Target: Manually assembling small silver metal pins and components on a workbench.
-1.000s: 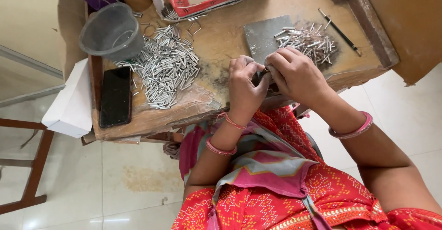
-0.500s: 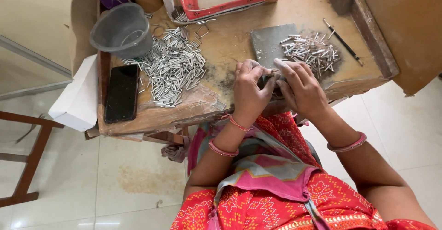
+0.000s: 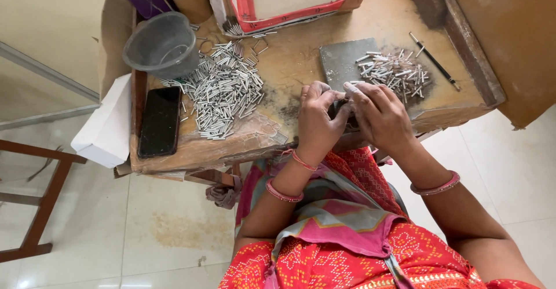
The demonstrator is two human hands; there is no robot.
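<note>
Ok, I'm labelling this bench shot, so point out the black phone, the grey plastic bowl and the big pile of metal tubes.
black phone (image 3: 160,122), head view, middle of its dark screen.
grey plastic bowl (image 3: 152,57), head view, near wall below the rim.
big pile of metal tubes (image 3: 223,89), head view, centre of the heap.

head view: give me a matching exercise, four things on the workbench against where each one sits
Things:
1. grey plastic bowl
2. black phone
3. dark pen-like tool
4. grey slab

Places:
A. far right of the bench, beyond the smaller heap of metal pieces
B. just ahead of the two hands, under the smaller heap
C. left edge, beside the white box
D. back left, above the large heap of metal pieces

Pairs: 1-D, 2-C, 3-A, 4-B
</note>
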